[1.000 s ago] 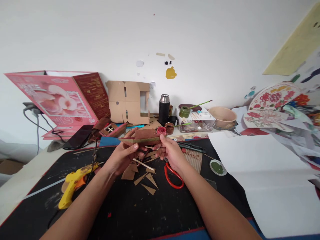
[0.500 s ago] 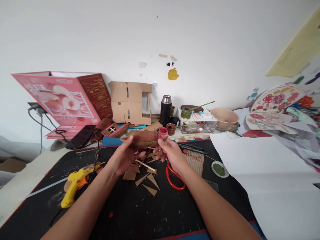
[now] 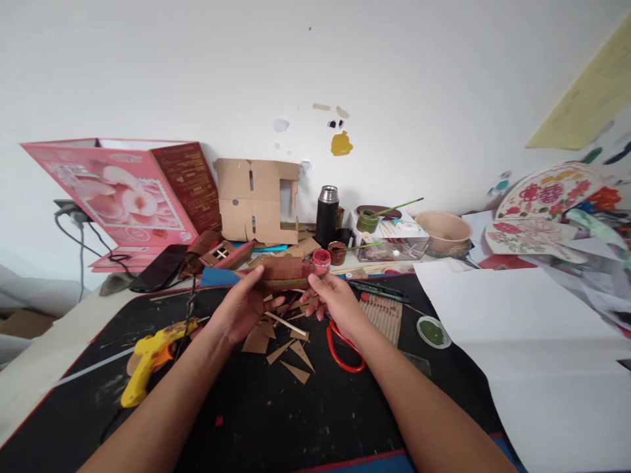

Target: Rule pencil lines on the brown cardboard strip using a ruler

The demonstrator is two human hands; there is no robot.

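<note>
Hands on a brown piece — pink box (print illegible) at left

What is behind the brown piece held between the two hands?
Past the brown piece, held by the left hand and right hand, cardboard scraps, a blue strip and an open jar of red paint show. What lies directly behind it is covered.

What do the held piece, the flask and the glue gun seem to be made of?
Held piece: probably painted cardboard or thin wood; matt brown, with a greenish strip along the lower edge.
Flask: likely metal; the bare top is silvery and shiny, the body black, perhaps coated.
Glue gun: probably plastic; its yellow shell looks smooth and moulded, with dark stains.
</note>
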